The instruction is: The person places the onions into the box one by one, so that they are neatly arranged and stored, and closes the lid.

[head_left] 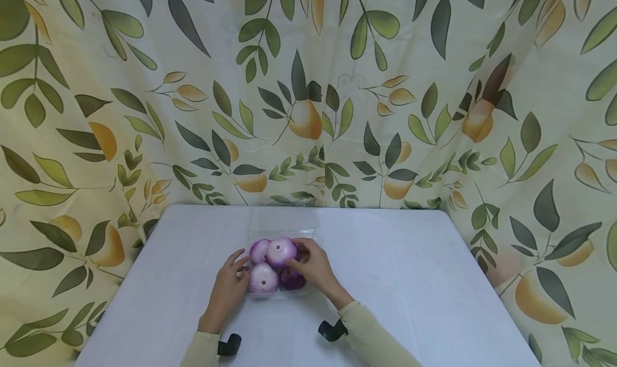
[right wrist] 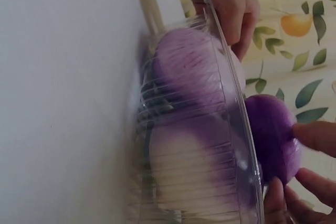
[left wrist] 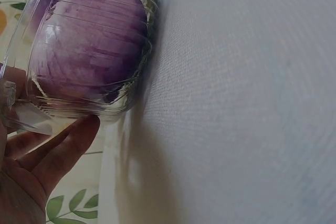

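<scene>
A clear plastic clamshell container [head_left: 281, 220] lies on the table with its lid folded back, away from me. Several purple onions fill its base, among them a pale one [head_left: 263, 278] at the near left and a dark one [head_left: 292, 279] at the near right. My right hand [head_left: 313, 262] holds the onion on top [head_left: 281, 252] between thumb and fingers, above the rim in the right wrist view. At the container's left side, my left hand [head_left: 228, 286] grips the edge; its fingers [left wrist: 65, 153] touch the ribbed wall in the left wrist view.
A white cloth covers the table [head_left: 400, 281]. Behind it hangs a curtain [head_left: 337, 88] printed with leaves and fruit. Black wrist-worn devices [head_left: 332, 331] show by both sleeves.
</scene>
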